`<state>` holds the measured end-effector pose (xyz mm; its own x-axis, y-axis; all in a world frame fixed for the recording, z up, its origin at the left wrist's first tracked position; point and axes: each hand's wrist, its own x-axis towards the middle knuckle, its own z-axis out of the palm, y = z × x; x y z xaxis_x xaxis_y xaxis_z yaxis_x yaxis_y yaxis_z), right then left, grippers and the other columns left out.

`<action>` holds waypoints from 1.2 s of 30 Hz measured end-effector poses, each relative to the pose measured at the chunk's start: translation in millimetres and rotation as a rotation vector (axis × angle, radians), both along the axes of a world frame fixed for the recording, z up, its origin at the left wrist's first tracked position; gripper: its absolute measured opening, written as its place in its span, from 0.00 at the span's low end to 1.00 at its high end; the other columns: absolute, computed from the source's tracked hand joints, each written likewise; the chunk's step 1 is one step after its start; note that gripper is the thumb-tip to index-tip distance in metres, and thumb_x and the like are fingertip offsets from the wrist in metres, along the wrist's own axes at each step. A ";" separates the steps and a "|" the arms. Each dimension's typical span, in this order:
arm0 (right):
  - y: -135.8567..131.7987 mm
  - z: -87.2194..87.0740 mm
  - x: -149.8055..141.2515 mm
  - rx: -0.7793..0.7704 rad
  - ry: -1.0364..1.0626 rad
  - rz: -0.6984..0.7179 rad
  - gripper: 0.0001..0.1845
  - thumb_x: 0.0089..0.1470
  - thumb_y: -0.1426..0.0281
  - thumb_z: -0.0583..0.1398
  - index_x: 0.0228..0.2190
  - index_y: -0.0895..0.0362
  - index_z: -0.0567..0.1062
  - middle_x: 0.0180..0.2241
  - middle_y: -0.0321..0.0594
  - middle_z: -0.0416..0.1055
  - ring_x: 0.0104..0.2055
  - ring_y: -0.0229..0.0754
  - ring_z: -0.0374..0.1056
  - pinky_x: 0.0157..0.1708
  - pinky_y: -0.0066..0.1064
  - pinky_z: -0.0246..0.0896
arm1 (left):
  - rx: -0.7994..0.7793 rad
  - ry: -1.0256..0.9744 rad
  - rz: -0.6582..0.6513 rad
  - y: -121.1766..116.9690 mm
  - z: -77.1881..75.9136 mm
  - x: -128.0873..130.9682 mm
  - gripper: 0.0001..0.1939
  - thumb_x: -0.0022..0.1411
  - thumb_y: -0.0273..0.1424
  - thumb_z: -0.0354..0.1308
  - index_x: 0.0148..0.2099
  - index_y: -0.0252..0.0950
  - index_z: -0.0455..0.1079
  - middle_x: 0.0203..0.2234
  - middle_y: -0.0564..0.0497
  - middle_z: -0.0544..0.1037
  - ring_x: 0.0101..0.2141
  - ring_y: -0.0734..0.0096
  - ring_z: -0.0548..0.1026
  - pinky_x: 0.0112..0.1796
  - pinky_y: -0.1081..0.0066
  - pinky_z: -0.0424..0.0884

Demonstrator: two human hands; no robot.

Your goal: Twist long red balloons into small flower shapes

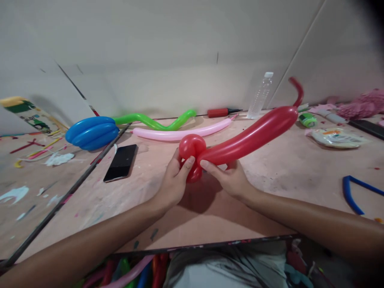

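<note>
Your left hand (pixel 174 181) and right hand (pixel 233 180) both pinch the red balloon (pixel 250 137) where it bunches, probably to stop unwinding

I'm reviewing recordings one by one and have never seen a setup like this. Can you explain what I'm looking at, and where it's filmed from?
There is no machine here: a person works with two bare hands. The single picture comes from a camera worn on the person's head, looking forward and down, so the forearms reach in from the lower corners.

Both hands hold one red balloon. The left hand grips its bunched, rounded part; the right hand grips beside it, where the long section begins, which slants up to the right and ends in a thin tail.

On the table beyond lie a pink balloon and a green balloon. A black phone and blue balloon loops are to the left; a clear bottle stands near the wall.
</note>
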<state>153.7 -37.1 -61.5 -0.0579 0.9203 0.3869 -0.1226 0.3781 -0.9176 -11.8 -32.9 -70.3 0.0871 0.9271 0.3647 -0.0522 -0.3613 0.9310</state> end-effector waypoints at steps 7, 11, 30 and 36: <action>7.1 2.6 9.5 0.013 -0.013 0.093 0.15 0.51 0.57 0.73 0.39 0.50 0.84 0.41 0.39 0.84 0.45 0.48 0.79 0.48 0.45 0.78 | 0.043 0.035 0.057 1.4 2.2 -9.1 0.21 0.69 0.44 0.62 0.58 0.38 0.73 0.51 0.46 0.80 0.50 0.61 0.77 0.53 0.65 0.72; 12.4 -3.6 13.8 0.002 -0.005 0.146 0.14 0.53 0.60 0.72 0.42 0.49 0.84 0.43 0.38 0.84 0.47 0.47 0.79 0.49 0.44 0.77 | -0.029 0.001 0.061 2.6 6.7 -9.5 0.21 0.65 0.44 0.66 0.53 0.36 0.76 0.45 0.47 0.82 0.42 0.66 0.78 0.44 0.70 0.76; 22.9 -5.7 14.2 -0.233 0.170 0.169 0.11 0.48 0.62 0.74 0.30 0.54 0.82 0.28 0.35 0.80 0.29 0.39 0.71 0.33 0.33 0.69 | -0.217 -0.252 0.002 -2.8 12.4 -5.0 0.26 0.57 0.38 0.73 0.55 0.38 0.70 0.40 0.50 0.81 0.23 0.73 0.78 0.18 0.76 0.75; 26.2 -0.8 12.0 -0.353 0.187 0.239 0.16 0.44 0.59 0.75 0.30 0.55 0.78 0.27 0.33 0.74 0.26 0.37 0.65 0.28 0.31 0.63 | -0.226 -0.251 -0.071 -6.8 16.0 -2.0 0.22 0.60 0.40 0.70 0.53 0.38 0.71 0.44 0.47 0.82 0.24 0.72 0.79 0.19 0.74 0.77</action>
